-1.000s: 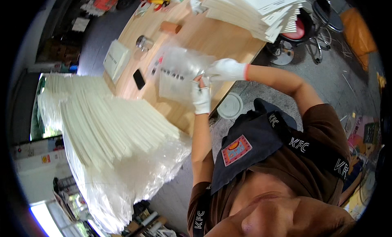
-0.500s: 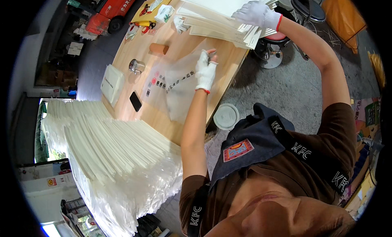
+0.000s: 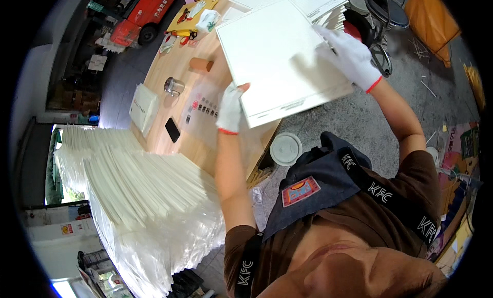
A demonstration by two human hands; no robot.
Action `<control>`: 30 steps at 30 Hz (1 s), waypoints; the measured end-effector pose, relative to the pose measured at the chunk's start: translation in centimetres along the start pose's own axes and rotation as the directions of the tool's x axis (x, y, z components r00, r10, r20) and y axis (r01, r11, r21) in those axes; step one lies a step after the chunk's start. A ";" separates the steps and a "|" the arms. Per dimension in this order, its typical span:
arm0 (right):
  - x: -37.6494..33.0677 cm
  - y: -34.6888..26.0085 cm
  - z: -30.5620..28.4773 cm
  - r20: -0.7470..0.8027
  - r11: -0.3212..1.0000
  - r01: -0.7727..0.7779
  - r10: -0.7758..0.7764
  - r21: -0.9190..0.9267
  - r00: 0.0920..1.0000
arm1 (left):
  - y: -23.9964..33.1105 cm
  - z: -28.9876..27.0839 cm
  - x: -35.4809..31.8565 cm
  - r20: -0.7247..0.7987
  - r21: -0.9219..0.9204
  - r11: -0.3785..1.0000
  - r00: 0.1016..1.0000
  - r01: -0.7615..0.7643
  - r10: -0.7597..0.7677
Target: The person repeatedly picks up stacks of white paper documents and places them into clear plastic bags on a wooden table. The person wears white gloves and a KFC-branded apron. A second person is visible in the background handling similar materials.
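The panel is white, the gloves white — red-cuffed — the phone black.

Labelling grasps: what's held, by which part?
A flat white rectangular panel is held: white-gloved left hand on its left edge, white-gloved right hand on its right. Whether the left also grips the translucent plastic bag is unclear.

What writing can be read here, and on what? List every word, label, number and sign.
Wording is not copied, only placed:
Black straps: large white letters, clear.
Plastic bag: dark characters, red mark, small.
White board in left hand, stack behind: fine print, unreadable.
White packet: dark line, unreadable.
Red vehicle: pale characters, blurred.
Wall sign: unreadable.
Pink board: characters too small.
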State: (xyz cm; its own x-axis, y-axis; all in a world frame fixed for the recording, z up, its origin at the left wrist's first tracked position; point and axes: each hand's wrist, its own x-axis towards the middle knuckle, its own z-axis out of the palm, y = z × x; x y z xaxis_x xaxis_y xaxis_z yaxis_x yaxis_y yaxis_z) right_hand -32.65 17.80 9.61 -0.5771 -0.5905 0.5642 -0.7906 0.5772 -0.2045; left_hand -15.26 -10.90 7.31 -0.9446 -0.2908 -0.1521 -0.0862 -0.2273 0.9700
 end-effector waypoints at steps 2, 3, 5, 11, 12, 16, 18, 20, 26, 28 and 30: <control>-0.1 1.2 2.4 0.344 0.633 -0.326 0.098 0.702 0.934 | 1.3 -2.3 -0.9 0.115 0.043 0.998 0.993 0.035 -0.040; -0.3 0.8 3.7 0.500 0.243 -0.490 0.025 0.837 0.866 | 1.7 -1.7 -1.2 0.076 0.122 0.992 0.997 0.019 -0.029; -0.7 -2.9 5.3 0.451 0.073 -0.448 -0.034 0.891 0.892 | 2.0 0.3 -2.0 -0.018 0.282 0.960 1.000 -0.004 0.010; -2.4 -9.7 7.8 0.358 0.563 -0.415 0.216 0.714 0.909 | -4.9 9.0 -4.1 -0.008 0.950 0.301 0.958 -0.082 0.286; -2.6 -8.5 8.1 0.249 0.628 -0.289 0.154 0.722 0.956 | -4.5 7.4 -4.1 -0.019 0.819 0.567 0.983 -0.090 0.185; -1.7 -7.9 2.2 0.130 0.778 0.112 -0.241 0.618 0.962 | -0.7 -0.5 -5.6 -0.355 -0.162 0.968 0.927 -0.190 0.122; -1.6 -7.9 1.6 0.106 0.777 0.361 -0.476 0.515 0.873 | 1.4 -5.1 -7.1 -0.369 -0.272 0.909 0.907 -0.316 0.205; -2.0 -7.5 2.3 0.168 0.793 0.545 -0.597 0.271 0.785 | 3.2 -5.6 -9.3 -0.336 -0.053 0.941 0.894 -0.333 0.297; 0.2 -11.6 4.0 0.696 0.842 0.284 -0.539 0.459 0.474 | -2.1 5.6 -13.3 -0.293 0.766 0.640 0.856 -0.058 0.427; 0.6 -11.3 6.8 0.738 0.739 -0.194 -0.536 0.645 0.410 | -9.4 4.8 -15.5 -0.135 0.867 0.441 0.744 -0.231 0.655; -1.0 -12.4 11.2 0.661 0.493 -0.440 -0.563 0.750 0.497 | -12.5 3.5 -15.1 0.098 0.977 0.062 0.688 -0.204 0.719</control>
State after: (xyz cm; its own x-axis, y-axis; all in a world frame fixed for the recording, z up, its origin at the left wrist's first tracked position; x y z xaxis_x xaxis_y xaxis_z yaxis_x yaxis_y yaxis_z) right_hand -24.62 4.94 2.66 0.0227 -0.9908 -0.1334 -0.2900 0.1212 -0.9493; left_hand -1.05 -0.45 -1.84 -0.7426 -0.2727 0.6116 -0.1221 0.9532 0.2768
